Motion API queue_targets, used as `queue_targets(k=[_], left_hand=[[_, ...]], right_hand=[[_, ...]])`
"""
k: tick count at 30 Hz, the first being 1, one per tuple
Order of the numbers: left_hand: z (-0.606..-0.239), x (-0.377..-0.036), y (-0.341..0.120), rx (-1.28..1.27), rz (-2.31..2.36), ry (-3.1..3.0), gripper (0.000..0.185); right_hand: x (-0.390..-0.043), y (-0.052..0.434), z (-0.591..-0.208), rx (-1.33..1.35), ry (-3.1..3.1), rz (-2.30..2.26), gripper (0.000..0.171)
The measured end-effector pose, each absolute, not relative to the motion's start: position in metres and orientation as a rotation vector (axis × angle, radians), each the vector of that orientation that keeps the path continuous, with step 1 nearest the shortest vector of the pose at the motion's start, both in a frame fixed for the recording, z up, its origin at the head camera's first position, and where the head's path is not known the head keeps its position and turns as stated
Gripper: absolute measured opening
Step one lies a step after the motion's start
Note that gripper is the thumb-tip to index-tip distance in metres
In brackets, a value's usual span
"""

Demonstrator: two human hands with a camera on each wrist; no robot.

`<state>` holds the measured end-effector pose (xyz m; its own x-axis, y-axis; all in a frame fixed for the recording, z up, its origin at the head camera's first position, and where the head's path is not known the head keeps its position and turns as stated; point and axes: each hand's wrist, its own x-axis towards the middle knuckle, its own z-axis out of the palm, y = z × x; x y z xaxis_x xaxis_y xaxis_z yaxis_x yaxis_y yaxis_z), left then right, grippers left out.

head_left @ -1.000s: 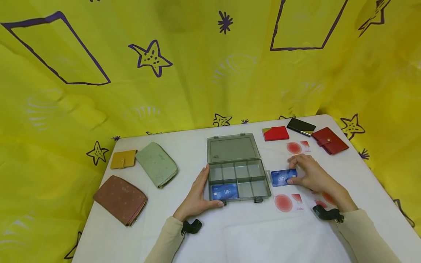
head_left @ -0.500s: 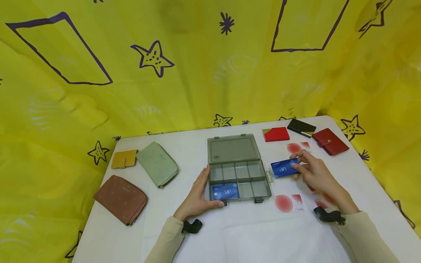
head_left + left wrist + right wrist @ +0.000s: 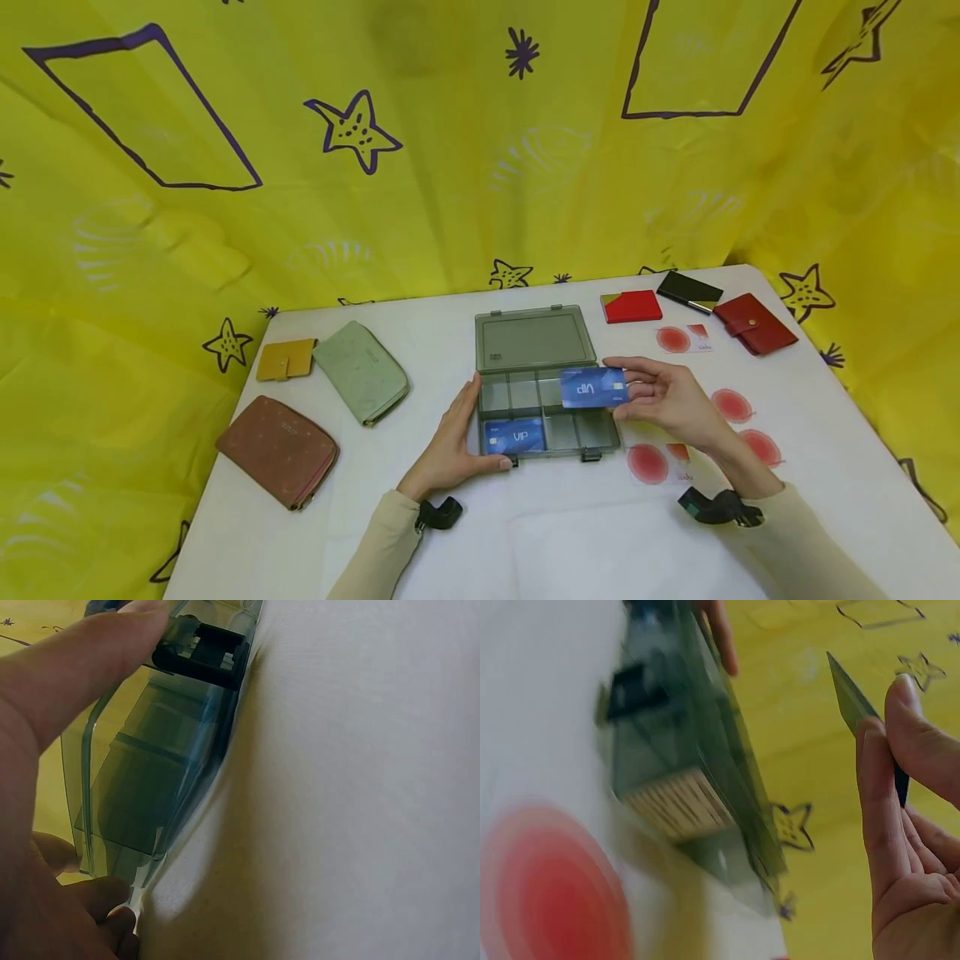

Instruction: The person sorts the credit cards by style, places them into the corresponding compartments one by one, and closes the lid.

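Observation:
My left hand (image 3: 442,442) holds a grey translucent compartment box (image 3: 495,396) at its front left corner, fingers along the left side and thumb at the front edge. In the left wrist view that thumb (image 3: 90,667) lies by a black latch (image 3: 206,656). The lid (image 3: 534,340) is folded back. A blue VIP card (image 3: 513,437) lies in the front left compartment. My right hand (image 3: 667,400) pinches another blue VIP card (image 3: 588,388) by its right end, over the right part of the box. The right wrist view shows this card (image 3: 849,694) edge-on between thumb and fingers.
Right of the box lie several cards with red circles (image 3: 647,463). Behind them are a red card case (image 3: 632,307), a black card case (image 3: 690,292) and a dark red wallet (image 3: 754,323). Yellow (image 3: 286,359), green (image 3: 362,372) and brown (image 3: 277,451) wallets lie at left.
My right hand has lifted the blue card off the table beside the box and carried it left over the compartments. The left hand has stayed on the box.

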<state>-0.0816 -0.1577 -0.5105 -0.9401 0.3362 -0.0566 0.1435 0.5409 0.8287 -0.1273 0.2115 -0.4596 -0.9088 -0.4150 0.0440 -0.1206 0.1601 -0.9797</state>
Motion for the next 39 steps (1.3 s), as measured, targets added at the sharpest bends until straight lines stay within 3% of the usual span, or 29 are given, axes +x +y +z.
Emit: queue_targets(k=[14, 21, 27, 31, 39], left_hand=[[-0.511, -0.083, -0.157, 0.413, 1.351, 2.567, 0.132], [-0.511, -0.083, -0.158, 0.418, 1.355, 2.562, 0.132], [-0.51, -0.083, -0.158, 0.433, 1.341, 2.569, 0.131], [-0.509, -0.083, -0.158, 0.448, 1.341, 2.588, 0.132], [-0.509, -0.083, -0.157, 0.455, 1.346, 2.583, 0.134]], right_hand=[[-0.113, 0.141, -0.483, -0.944, 2.615, -1.414, 0.063], [-0.113, 0.129, -0.487, -0.926, 2.68, -1.346, 0.061], [-0.112, 0.127, -0.488, -0.988, 2.761, -1.244, 0.075], [-0.114, 0.134, -0.481, -1.011, 2.746, -1.245, 0.081], [-0.121, 0.212, -0.467, -0.744, 2.763, -1.122, 0.062]])
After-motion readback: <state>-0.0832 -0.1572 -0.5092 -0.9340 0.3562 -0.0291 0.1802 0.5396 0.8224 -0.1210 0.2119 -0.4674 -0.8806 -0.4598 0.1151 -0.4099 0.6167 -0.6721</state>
